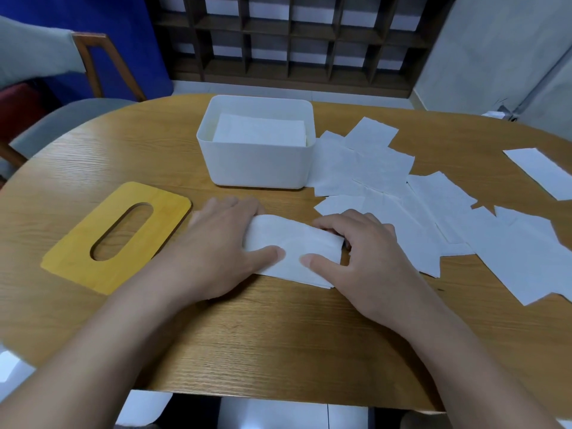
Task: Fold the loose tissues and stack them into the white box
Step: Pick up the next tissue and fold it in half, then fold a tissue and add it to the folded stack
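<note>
Left hand (216,243): fingers lie under the tissue's left end, thumb pressing on top, pinching it.
Right hand (368,252): curled fingers and thumb grip the right end.
Tissue (291,246): half folded, on the table (247,335) between both hands.
Box (257,159): behind the hands, folded tissues (260,131) inside.
Loose tissues (402,193): spread to the right of the box.
Lid (117,236): yellow, flat at left.
</note>
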Action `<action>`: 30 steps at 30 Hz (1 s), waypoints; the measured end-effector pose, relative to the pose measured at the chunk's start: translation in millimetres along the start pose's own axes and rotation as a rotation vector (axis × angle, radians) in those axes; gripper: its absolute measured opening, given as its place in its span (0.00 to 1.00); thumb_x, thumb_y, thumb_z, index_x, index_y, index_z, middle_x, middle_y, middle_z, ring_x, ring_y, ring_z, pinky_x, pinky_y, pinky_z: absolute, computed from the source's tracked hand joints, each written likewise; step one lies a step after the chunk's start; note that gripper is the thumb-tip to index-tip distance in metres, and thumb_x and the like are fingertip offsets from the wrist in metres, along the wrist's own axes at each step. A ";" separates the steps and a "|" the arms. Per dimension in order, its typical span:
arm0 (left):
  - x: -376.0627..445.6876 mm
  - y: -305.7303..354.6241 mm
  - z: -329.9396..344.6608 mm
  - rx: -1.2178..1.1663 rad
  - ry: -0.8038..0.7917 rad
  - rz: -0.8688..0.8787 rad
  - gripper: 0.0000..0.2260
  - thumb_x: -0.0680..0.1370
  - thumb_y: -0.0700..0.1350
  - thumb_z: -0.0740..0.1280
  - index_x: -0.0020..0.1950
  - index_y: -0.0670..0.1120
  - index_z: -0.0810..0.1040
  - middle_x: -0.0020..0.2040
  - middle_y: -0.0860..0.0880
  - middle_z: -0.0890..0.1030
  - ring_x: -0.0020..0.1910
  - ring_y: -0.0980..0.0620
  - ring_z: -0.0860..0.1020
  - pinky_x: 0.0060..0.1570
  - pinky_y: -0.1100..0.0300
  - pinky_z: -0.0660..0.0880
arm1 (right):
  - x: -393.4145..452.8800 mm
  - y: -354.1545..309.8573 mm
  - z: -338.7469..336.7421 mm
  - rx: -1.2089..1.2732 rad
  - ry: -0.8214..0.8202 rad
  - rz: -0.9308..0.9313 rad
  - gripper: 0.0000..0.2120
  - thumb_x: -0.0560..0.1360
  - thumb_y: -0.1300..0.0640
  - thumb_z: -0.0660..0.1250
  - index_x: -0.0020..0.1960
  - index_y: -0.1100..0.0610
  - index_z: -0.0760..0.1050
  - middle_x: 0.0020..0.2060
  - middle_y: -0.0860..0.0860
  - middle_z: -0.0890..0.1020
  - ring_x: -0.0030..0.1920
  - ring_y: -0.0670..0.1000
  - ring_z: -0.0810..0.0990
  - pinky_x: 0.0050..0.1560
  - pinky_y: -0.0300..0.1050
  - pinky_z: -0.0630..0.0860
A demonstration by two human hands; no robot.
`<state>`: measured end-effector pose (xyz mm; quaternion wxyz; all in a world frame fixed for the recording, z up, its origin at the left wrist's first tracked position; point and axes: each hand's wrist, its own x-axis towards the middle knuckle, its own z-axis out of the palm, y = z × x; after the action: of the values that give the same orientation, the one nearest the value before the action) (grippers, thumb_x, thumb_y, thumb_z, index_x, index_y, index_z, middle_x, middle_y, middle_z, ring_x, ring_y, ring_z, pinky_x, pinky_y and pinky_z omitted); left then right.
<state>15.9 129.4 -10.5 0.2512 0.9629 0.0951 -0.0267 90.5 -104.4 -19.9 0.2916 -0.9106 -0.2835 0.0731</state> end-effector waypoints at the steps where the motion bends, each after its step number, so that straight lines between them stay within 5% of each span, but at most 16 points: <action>1: -0.2 -0.4 -0.2 -0.022 -0.004 0.004 0.14 0.77 0.67 0.71 0.55 0.61 0.75 0.54 0.60 0.75 0.59 0.54 0.69 0.60 0.51 0.70 | 0.3 -0.3 0.2 0.001 -0.003 -0.008 0.16 0.80 0.36 0.71 0.65 0.39 0.79 0.53 0.36 0.77 0.58 0.41 0.71 0.68 0.48 0.65; 5: -2.3 -2.7 3.2 -0.343 0.061 0.057 0.09 0.78 0.55 0.79 0.48 0.55 0.80 0.45 0.56 0.82 0.48 0.53 0.78 0.48 0.45 0.78 | -1.8 -3.3 1.3 0.079 0.037 -0.058 0.08 0.78 0.44 0.76 0.48 0.42 0.77 0.47 0.40 0.78 0.55 0.43 0.74 0.60 0.46 0.66; 7: -2.8 1.6 7.4 -0.572 0.121 0.063 0.10 0.77 0.48 0.80 0.49 0.50 0.81 0.41 0.52 0.82 0.39 0.53 0.78 0.42 0.49 0.75 | -3.8 -4.6 -1.4 0.226 0.095 -0.045 0.09 0.77 0.50 0.78 0.49 0.46 0.78 0.46 0.42 0.81 0.50 0.45 0.79 0.52 0.41 0.72; 11: -5.8 20.5 15.2 -1.046 0.177 0.117 0.15 0.78 0.36 0.79 0.59 0.46 0.78 0.47 0.38 0.82 0.44 0.46 0.79 0.47 0.48 0.75 | -5.8 -8.0 -12.0 0.705 0.195 0.021 0.15 0.77 0.60 0.80 0.58 0.47 0.80 0.48 0.45 0.87 0.48 0.47 0.87 0.46 0.42 0.83; 16: -4.9 29.2 26.5 -1.054 0.311 0.129 0.18 0.76 0.29 0.77 0.60 0.43 0.77 0.47 0.40 0.82 0.43 0.48 0.78 0.46 0.54 0.75 | -3.9 -5.7 -1.6 0.794 0.183 0.039 0.18 0.80 0.60 0.77 0.64 0.43 0.79 0.55 0.51 0.87 0.57 0.56 0.86 0.58 0.68 0.84; 21: -5.5 31.3 33.2 -1.058 0.366 0.086 0.25 0.74 0.36 0.77 0.67 0.52 0.77 0.52 0.36 0.83 0.50 0.30 0.82 0.54 0.32 0.81 | -4.4 -3.5 3.1 0.713 0.174 0.061 0.17 0.80 0.60 0.76 0.62 0.43 0.78 0.48 0.51 0.87 0.47 0.54 0.87 0.46 0.63 0.85; 30: -9.4 34.6 34.1 -0.996 0.369 0.089 0.27 0.77 0.29 0.76 0.69 0.52 0.78 0.51 0.43 0.85 0.45 0.44 0.83 0.49 0.46 0.81 | -5.3 -3.7 9.0 0.791 0.184 0.041 0.19 0.76 0.56 0.75 0.64 0.44 0.76 0.53 0.53 0.85 0.53 0.60 0.86 0.54 0.70 0.83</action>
<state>13.4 81.5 -22.8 0.6580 0.7188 0.0981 0.2020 81.7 -100.5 -25.3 0.6421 -0.7363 -0.1881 0.1005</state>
